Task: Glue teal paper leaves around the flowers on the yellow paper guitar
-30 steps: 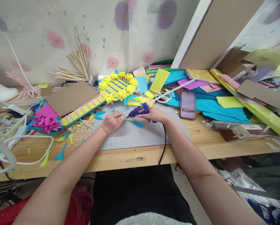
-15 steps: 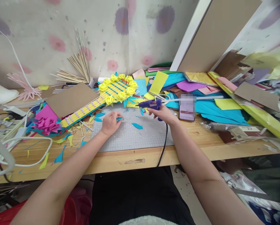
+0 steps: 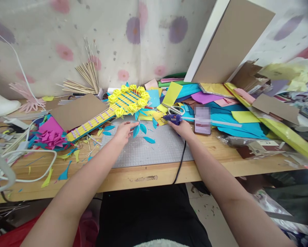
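My left hand [image 3: 126,131] is closed in a pinch over the grey cutting mat, with blue paper leaves [image 3: 143,128] at its fingertips. Whether a stem joins these leaves is too small to tell. In my right hand [image 3: 181,129] is a purple-blue hot glue gun [image 3: 173,118], its nozzle pointing left and a long white glue stick [image 3: 220,123] sticking out behind. A loose blue paper leaf [image 3: 149,140] lies on the cutting mat [image 3: 143,156] between my hands. Beyond my left hand rests a yellow paper guitar [image 3: 99,120] edged with yellow paper flowers [image 3: 119,112].
A phone [image 3: 202,128] lies right of the glue gun, near scissors [image 3: 178,110] and piled coloured paper [image 3: 242,131]. The gun's black cord [image 3: 180,164] hangs over the table edge. A magenta paper flower [image 3: 50,138], paper scraps and white cables [image 3: 54,161] occupy the left.
My left hand has moved right and slightly away from me, bringing the blue leaves into clearer view. My right hand has shifted a little right with the glue gun.
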`<act>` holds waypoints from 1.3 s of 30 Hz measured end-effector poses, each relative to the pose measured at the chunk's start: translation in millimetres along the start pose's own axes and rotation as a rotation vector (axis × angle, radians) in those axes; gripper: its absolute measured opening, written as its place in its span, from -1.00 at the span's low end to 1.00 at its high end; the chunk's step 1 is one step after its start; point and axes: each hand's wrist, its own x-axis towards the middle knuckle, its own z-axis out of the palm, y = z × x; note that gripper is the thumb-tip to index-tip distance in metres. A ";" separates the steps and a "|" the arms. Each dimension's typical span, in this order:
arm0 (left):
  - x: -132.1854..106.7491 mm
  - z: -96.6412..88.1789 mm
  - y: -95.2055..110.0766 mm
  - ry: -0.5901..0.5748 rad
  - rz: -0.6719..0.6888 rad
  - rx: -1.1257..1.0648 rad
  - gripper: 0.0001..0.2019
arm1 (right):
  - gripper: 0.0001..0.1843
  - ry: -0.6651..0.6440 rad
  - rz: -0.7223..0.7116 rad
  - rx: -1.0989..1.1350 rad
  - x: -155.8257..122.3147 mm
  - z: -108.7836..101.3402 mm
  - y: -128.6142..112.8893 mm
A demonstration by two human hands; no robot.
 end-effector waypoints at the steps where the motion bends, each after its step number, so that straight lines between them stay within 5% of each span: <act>1: -0.9 0.7 0.0 -0.011 -0.027 -0.030 -0.65 | -0.43 -0.012 0.011 -0.029 -0.9 0.7 -2.0; 7: -1.5 1.2 -0.4 -0.040 -0.128 -0.117 -0.87 | -0.28 -0.038 0.005 -0.109 -9.2 -13.5 2.0; 13: 2.6 2.3 -4.2 -0.025 -0.141 -0.172 -0.94 | -0.61 -0.254 -0.048 -0.385 -41.6 -39.5 -14.1; 18: 2.1 8.7 -9.1 -0.029 -0.121 -0.204 -0.93 | -0.62 -0.320 -0.374 0.370 -44.0 -4.4 -62.6; 23: -1.0 15.2 -13.5 -0.001 -0.044 -0.311 -0.80 | -0.60 -0.422 -0.245 0.909 -25.0 45.6 -100.5; 28: -0.3 16.3 -16.8 0.059 0.034 -0.301 -0.74 | -0.67 -0.444 -0.094 0.988 -20.6 56.8 -107.4; 39: -4.8 19.6 -20.0 0.103 0.193 -0.232 -0.63 | -0.80 -0.386 -0.047 1.027 -21.5 55.8 -109.5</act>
